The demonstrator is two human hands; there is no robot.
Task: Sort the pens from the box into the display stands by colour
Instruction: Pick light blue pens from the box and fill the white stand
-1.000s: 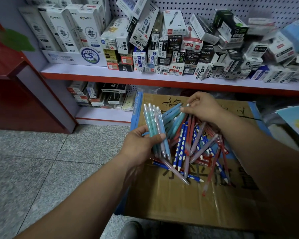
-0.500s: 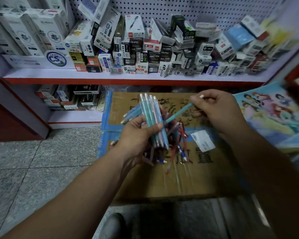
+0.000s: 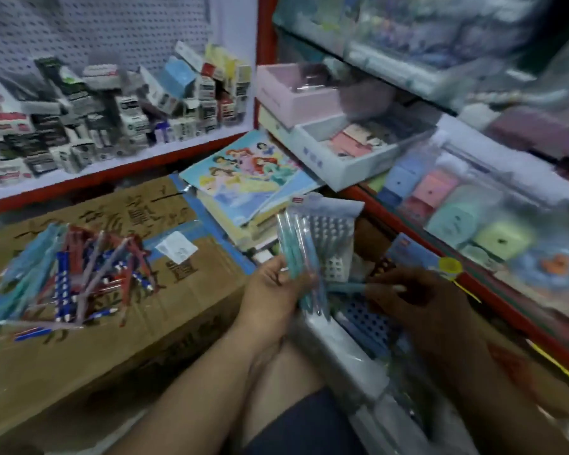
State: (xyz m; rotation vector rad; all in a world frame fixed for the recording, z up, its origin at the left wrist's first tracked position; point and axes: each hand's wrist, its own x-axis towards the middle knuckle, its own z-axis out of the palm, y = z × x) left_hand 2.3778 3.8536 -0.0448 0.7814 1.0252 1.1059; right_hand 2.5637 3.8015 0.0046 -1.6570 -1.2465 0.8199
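Observation:
My left hand [image 3: 271, 292] grips a bundle of teal and light blue pens [image 3: 298, 254], held upright. My right hand [image 3: 418, 300] pinches a single light blue pen [image 3: 345, 287] that lies level, pointing left toward the bundle. Below both hands sits a blue display stand with a grid of holes [image 3: 365, 323]; a white display stand with holes [image 3: 334, 244] stands just behind the bundle. A heap of red, blue and teal pens [image 3: 79, 277] lies on the cardboard box [image 3: 184, 310] at the left. The frame is blurred.
A stack of picture books [image 3: 250, 178] lies behind the box. Shelves with small pen cartons [image 3: 112, 116] fill the back wall. On the right, red-edged shelves hold trays [image 3: 342, 149] and pastel items [image 3: 457, 208]. My knee [image 3: 286, 382] is below the hands.
The view has swung right. Both hands moved off the box with their pens, over to the display stands by the right-hand shelves. The pile of pens stays on the box.

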